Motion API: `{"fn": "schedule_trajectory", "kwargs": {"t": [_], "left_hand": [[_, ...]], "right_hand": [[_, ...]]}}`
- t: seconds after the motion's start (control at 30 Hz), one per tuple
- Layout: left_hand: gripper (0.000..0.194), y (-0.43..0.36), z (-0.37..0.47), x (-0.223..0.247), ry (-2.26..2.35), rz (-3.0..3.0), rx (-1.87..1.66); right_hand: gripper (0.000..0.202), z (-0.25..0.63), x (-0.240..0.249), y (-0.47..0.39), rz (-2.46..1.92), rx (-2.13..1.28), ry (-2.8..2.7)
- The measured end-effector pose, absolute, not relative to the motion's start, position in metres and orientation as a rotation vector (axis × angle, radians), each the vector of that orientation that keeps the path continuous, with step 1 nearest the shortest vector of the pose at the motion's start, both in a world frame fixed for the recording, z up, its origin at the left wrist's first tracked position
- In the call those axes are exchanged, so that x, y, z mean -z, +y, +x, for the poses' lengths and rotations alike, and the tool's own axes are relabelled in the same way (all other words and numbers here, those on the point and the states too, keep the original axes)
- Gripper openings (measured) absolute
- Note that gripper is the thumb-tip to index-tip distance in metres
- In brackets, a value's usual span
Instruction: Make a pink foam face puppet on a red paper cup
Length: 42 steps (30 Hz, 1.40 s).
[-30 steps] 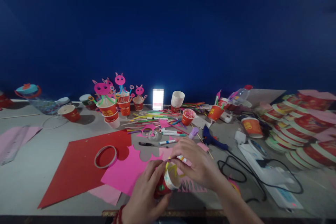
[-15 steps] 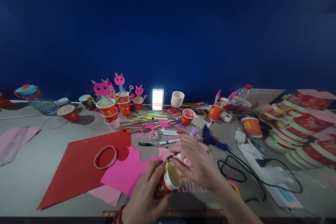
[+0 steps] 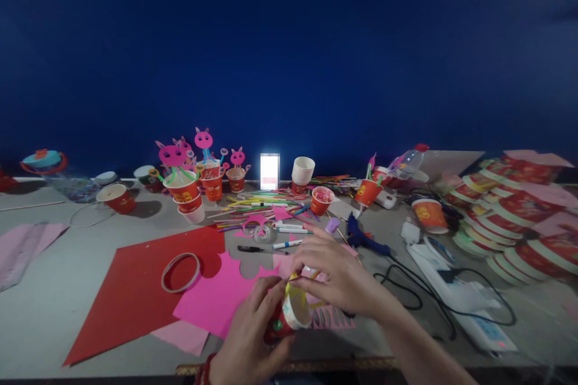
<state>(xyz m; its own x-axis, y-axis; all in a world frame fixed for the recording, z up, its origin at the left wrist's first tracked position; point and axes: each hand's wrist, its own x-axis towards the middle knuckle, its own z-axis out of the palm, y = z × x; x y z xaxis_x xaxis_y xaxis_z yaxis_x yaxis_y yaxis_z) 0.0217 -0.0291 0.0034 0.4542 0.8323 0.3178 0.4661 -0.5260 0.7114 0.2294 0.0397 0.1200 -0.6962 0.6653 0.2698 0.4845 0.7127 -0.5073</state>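
Observation:
My left hand [image 3: 253, 328] is wrapped round a small red-and-white paper cup [image 3: 298, 313], tilted so its mouth faces right. At the cup's rim, my right hand [image 3: 332, 271] pinches a yellow pipe cleaner [image 3: 291, 286] that reaches into the cup. The fingertips of both hands nearly meet there, and the fingers partly hide the pipe cleaner. Beneath the hands lie a bright pink sheet [image 3: 212, 298] with a scalloped edge and a pale pink sheet with cut-out slots [image 3: 336, 317].
A red sheet [image 3: 121, 295] carries a tape roll [image 3: 165, 274]. Behind are markers [image 3: 289, 244], several pipe cleaners [image 3: 253, 207] and cups with pink animal faces [image 3: 172, 156]. To the right lie a blue glue gun [image 3: 365, 239], its cable, a power strip [image 3: 465, 307] and stacked paper bowls [image 3: 519, 216].
My right fingers have shifted slightly at the cup's rim, and the yellow pipe cleaner now shows bent there. My left hand keeps its hold on the cup. The view has turned slightly.

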Motion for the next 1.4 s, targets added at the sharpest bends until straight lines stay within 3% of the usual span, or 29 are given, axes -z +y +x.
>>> {"fn": "schedule_trajectory", "kwargs": {"t": [0.33,0.97,1.4], "left_hand": [[0.085,-0.032,0.021,-0.007,1.117,2.22,-0.921],[0.086,-0.031,0.02,-0.003,1.133,2.224,-0.931],[0.087,-0.029,0.023,-0.006,1.092,2.182,-0.899]], "right_hand": [[0.02,0.23,-0.13,0.047,-0.835,-0.659,-2.504],[0.007,0.227,-0.126,0.047,-0.853,-0.603,-2.535],[0.012,0.234,-0.124,0.053,-0.792,-0.683,-2.523]]}}
